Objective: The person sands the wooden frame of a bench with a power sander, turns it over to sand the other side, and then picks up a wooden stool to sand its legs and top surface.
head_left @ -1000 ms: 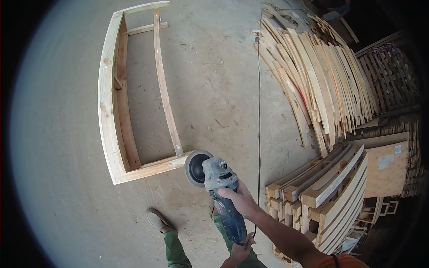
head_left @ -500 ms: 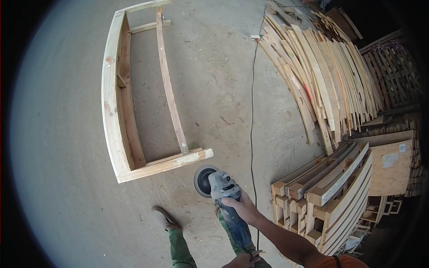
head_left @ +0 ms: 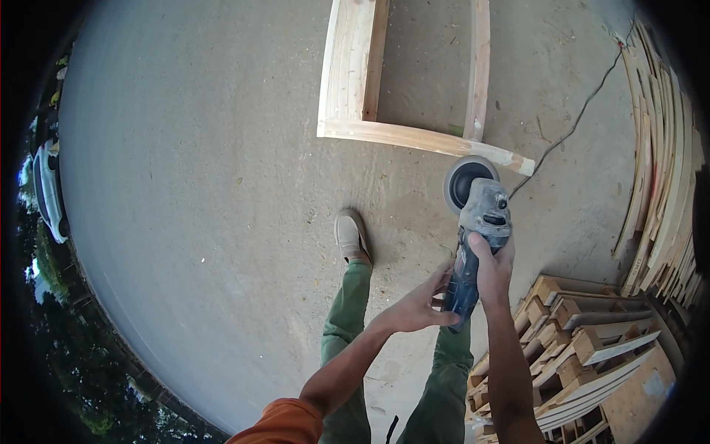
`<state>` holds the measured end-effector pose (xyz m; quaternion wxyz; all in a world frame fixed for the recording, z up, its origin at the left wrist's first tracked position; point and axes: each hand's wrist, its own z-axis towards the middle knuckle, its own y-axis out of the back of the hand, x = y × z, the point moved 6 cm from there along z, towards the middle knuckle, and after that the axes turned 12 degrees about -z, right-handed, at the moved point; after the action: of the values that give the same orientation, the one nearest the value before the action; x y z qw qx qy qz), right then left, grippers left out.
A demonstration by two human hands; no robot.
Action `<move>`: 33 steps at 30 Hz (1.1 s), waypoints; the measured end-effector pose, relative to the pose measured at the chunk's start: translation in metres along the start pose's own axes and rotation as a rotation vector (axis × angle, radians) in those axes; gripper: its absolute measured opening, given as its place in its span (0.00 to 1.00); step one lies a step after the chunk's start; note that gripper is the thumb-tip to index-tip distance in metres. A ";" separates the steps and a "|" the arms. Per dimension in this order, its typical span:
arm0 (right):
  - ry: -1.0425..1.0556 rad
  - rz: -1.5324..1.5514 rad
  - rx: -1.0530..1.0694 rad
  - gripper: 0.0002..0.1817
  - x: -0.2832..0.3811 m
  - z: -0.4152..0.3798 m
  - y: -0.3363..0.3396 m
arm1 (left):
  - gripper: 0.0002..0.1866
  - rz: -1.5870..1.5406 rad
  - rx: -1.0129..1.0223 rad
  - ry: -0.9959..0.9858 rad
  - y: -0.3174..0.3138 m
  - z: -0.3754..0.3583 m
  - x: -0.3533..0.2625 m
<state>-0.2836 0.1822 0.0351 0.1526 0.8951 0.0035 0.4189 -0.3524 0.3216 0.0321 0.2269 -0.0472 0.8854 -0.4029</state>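
Observation:
A blue and grey angle grinder [head_left: 484, 211] with a round disc points away from me, its disc close to the near rail of a wooden frame [head_left: 399, 135]. My right hand [head_left: 494, 270] is wrapped round the grinder's body near its head, thumb on top. At the rear of the body, my left hand [head_left: 425, 307] has its fingers curled against the tool's left side. The pale wooden frame lies on the concrete floor.
A stack of wooden pallets [head_left: 592, 348] stands at the lower right, with a pile of long boards [head_left: 654, 170] behind it. A black cord [head_left: 573, 129] runs over the floor. A parked car [head_left: 48, 192] shows at the far left.
The view has swung left, so frame and pallets appear further right. My left hand has come up from the bottom edge to the grinder's rear body. My right hand still holds the grinder.

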 end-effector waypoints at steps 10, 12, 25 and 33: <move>0.006 -0.064 0.090 0.42 0.058 0.025 -0.156 | 0.53 0.311 -0.665 -0.079 0.091 -0.049 -0.059; 0.053 -0.104 0.066 0.43 0.059 0.031 -0.178 | 0.49 0.341 -0.689 -0.115 0.110 -0.057 -0.071; 0.063 -0.192 0.052 0.46 0.064 0.048 -0.230 | 0.39 0.270 -0.638 -0.284 0.159 -0.061 -0.091; 0.059 -0.178 -0.027 0.43 0.045 0.051 -0.173 | 0.40 0.309 -0.573 -0.163 0.126 -0.028 -0.068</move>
<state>-0.1947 0.3398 -0.0099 0.2014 0.8763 0.0819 0.4299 -0.2919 0.4438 -0.0200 0.3332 -0.0063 0.9382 -0.0934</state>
